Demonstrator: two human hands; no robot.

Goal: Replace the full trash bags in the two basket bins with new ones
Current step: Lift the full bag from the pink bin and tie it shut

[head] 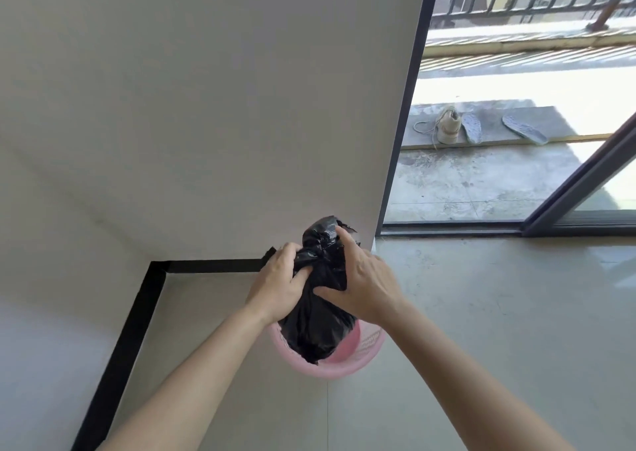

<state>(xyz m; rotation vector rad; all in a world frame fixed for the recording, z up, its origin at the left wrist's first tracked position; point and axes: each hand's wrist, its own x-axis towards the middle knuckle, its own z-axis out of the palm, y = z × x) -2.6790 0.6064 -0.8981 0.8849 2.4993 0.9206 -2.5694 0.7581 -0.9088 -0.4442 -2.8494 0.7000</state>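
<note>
Black trash bag [318, 326] is held at the pink basket bin [347, 364] on the floor by the wall, with its bottom inside the rim. Its knotted neck is gripped by the left hand [275, 285] and right hand [364, 288], fingers curled into the plastic.
</note>
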